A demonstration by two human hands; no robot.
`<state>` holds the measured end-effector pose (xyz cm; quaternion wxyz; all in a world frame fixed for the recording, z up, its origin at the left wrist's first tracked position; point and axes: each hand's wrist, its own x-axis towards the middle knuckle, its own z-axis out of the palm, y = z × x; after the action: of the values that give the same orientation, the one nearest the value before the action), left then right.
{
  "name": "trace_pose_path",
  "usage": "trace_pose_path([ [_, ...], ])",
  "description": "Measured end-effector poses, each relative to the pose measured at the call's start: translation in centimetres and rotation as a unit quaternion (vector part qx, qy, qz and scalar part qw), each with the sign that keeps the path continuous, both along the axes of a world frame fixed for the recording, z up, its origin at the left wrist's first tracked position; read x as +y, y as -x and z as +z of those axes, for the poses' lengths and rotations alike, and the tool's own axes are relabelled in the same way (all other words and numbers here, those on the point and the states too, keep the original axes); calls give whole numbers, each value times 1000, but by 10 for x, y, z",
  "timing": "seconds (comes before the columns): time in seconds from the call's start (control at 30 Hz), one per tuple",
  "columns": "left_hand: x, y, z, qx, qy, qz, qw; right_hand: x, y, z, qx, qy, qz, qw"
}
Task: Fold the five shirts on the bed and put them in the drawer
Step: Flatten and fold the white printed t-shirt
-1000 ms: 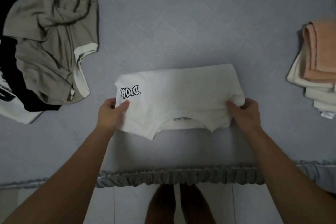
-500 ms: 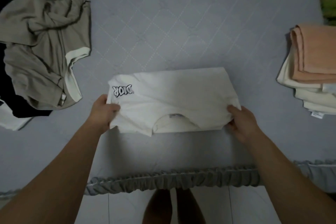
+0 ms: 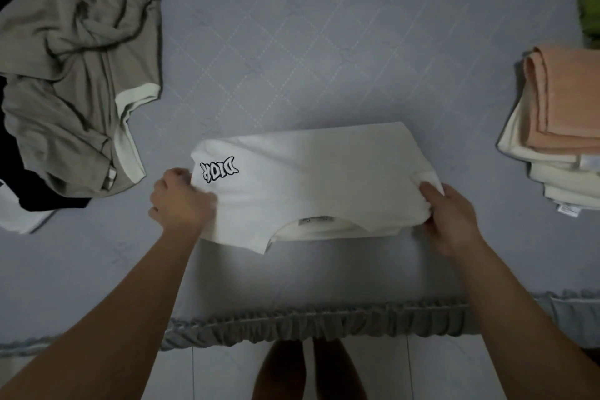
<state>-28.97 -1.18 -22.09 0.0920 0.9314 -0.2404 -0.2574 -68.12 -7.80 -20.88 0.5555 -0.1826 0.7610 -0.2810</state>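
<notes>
Two hands grip one folded white shirt (image 3: 311, 178) that lies near the near edge of the bed (image 3: 324, 42), and from my remote seat I read both grips as firm. My left hand (image 3: 180, 201) is curled round the shirt's left edge, just below the black-outlined logo (image 3: 219, 169), which reads upside down from this view. My right hand (image 3: 453, 217) pinches the right edge, with the cloth bunched under the thumb and the fingers tucked beneath. The collar opening, with a small label inside, faces the near side. To the far left sits a crumpled heap: a taupe shirt (image 3: 74, 75) with pale trim lies over a black and white shirt (image 3: 19, 201) that shows at the left border. At the right edge of the bed rests a neat stack, a peach shirt (image 3: 565, 101) on top of cream folded shirts (image 3: 558, 178), well apart from the white one. A green thing (image 3: 591, 0) shows at the far right corner, too cropped for me to tell what it is. The sheet's gathered hem (image 3: 311, 318) runs along the near edge, and below it I see tiled floor (image 3: 227, 373) and my feet (image 3: 308, 370).
</notes>
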Motion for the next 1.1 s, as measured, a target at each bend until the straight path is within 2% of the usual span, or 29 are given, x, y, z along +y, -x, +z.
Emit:
trace_pose_path([
  [0.07, -1, 21, 5, -54, 85, -94, 990, 0, -2, -6, 166, 5, 96, 981],
  [0.13, -9, 41, 10, -60, 156, -208, 964, 1, -15, -6, 321, 87, 195, 923],
  [0.17, -16, 49, 11, -62, 161, -260, 950, 0, -29, -3, 368, 151, 248, 884],
  [0.23, -35, 67, 7, -63, 151, -329, 930, -3, -68, -1, 392, 244, 374, 804],
  [0.3, -56, 86, -5, -55, 157, -410, 897, -10, -112, -11, 380, 289, 487, 731],
  [0.4, -66, 77, -45, -103, 135, -585, 794, -31, -136, -45, 428, 294, 592, 616],
  [0.43, -61, 58, -60, -125, 116, -603, 779, -41, -125, -59, 449, 271, 604, 600],
  [0.47, -53, 33, -73, -149, 98, -604, 777, -49, -107, -72, 466, 240, 599, 606],
  [0.53, -33, -12, -87, -190, 62, -599, 775, -62, -62, -90, 498, 165, 554, 647],
  [0.6, -16, -34, -85, -205, 18, -595, 777, -68, -27, -90, 508, 104, 528, 673],
  [0.73, -14, -14, -57, -186, -15, -532, 826, -61, -10, -60, 506, 57, 489, 708],
  [0.8, -23, 21, -44, -153, 39, -538, 828, -48, -29, -42, 512, 116, 484, 700],
  [0.87, -32, 66, -41, -131, 102, -568, 806, -28, -67, -36, 484, 211, 518, 672],
  [0.93, -33, 102, -51, -109, 130, -584, 794, -6, -99, -47, 442, 265, 591, 620],
  [1.0, -13, 113, -68, -97, 91, -605, 785, 11, -98, -69, 442, 247, 642, 576],
  [1.03, 3, 108, -75, -94, 64, -622, 775, 13, -83, -78, 449, 229, 634, 587],
  [1.1, 40, 90, -75, -82, 27, -657, 749, 13, -51, -88, 456, 202, 574, 649],
])
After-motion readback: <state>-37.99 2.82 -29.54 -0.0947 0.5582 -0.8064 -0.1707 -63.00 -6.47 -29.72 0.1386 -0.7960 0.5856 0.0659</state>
